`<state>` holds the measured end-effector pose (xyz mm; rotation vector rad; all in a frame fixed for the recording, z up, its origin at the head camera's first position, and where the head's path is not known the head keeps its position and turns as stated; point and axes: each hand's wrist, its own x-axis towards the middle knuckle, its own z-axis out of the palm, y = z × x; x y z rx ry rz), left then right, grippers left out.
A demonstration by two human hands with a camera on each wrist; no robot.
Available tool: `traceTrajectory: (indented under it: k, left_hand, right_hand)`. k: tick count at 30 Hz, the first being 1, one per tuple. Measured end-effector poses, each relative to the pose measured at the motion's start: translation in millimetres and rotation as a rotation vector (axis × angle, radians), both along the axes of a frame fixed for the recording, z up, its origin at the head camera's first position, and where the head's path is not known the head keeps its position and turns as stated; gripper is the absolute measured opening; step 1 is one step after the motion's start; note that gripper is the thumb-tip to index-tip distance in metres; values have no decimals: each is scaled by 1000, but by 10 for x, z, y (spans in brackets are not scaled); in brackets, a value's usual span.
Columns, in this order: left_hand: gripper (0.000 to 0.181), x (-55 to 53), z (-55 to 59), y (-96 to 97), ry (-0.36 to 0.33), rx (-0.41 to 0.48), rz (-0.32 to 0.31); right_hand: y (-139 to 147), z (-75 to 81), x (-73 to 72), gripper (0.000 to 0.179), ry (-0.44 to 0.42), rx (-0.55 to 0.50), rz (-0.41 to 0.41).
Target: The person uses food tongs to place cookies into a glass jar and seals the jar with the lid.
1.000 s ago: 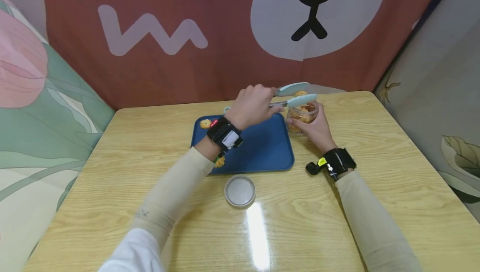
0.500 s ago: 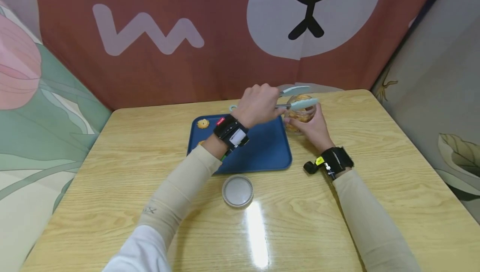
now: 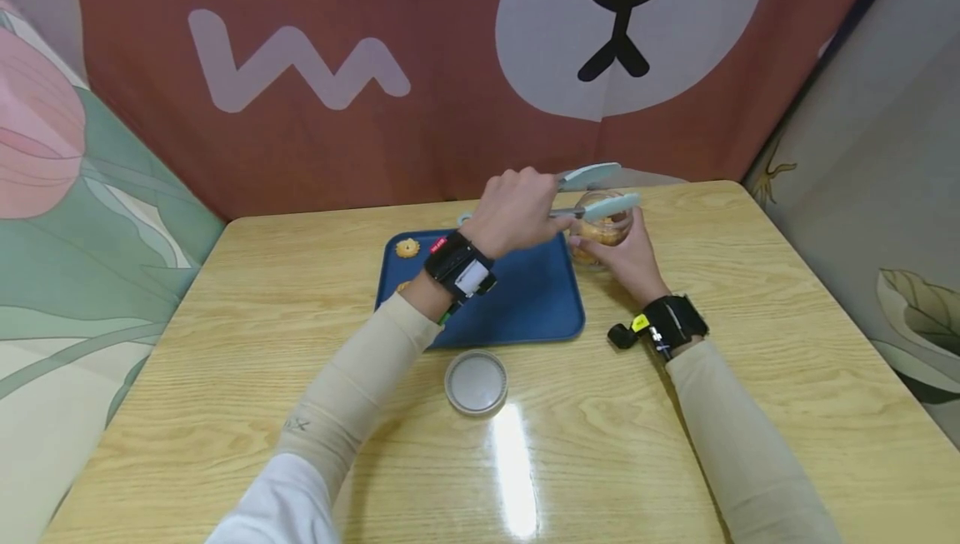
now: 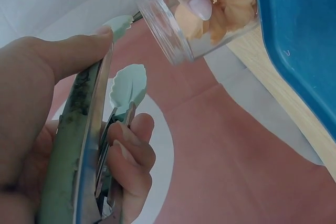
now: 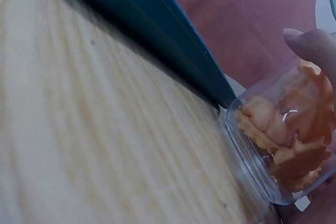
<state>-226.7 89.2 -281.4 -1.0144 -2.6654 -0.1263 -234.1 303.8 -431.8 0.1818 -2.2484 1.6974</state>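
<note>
My left hand (image 3: 517, 211) grips a pair of tongs (image 3: 609, 207) with pale mint leaf-shaped tips. In the left wrist view the tips stand apart with nothing between them, beside the mouth of a clear jar (image 4: 168, 30). My right hand (image 3: 632, 257) holds that jar upright on the table by its side, thumb and fingers around it. Flower-shaped biscuits (image 5: 304, 135) fill part of the jar. A blue tray (image 3: 525, 302) lies left of the jar, with a biscuit (image 3: 407, 248) in its far left corner. Another biscuit (image 3: 402, 286) is mostly hidden by the left wrist.
A round lid (image 3: 476, 382) lies on the wooden table (image 3: 585, 444), just in front of the tray. A brown cloth backdrop (image 3: 450, 136) hangs right behind the table's far edge. My left forearm crosses over the tray's left part.
One second ago a biscuit sat between the tong tips over the jar's mouth. The tips dipped, then spread, and the biscuit is now in the jar. The right hand kept its hold.
</note>
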Motion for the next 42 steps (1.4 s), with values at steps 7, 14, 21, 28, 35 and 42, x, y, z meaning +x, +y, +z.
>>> traceTrajectory:
  k: [7,14,21,28,35,42]
  left_hand:
    - [41,33,12,-87,1,30,5]
    - [49,92,50,-218,17,36,11]
    - [54,212,93,-462,5,64,17]
    - [54,383,105,-835,5,76,-3]
    - [56,493,48,-1162,48,113,0]
    - [49,594,-13,-1434,-1,87,30]
  right_hand:
    - [-1,-12,4,84,-9,12,-2]
    - [2,50,39,88,-35,31,-10]
    - [-14,75,63,87,-44,56,-20]
    - [7,-2,3,85,-20,70,-27]
    - [31,41,35,85,-14,80,-38]
    - [91,43,45,84,-12,72,-36]
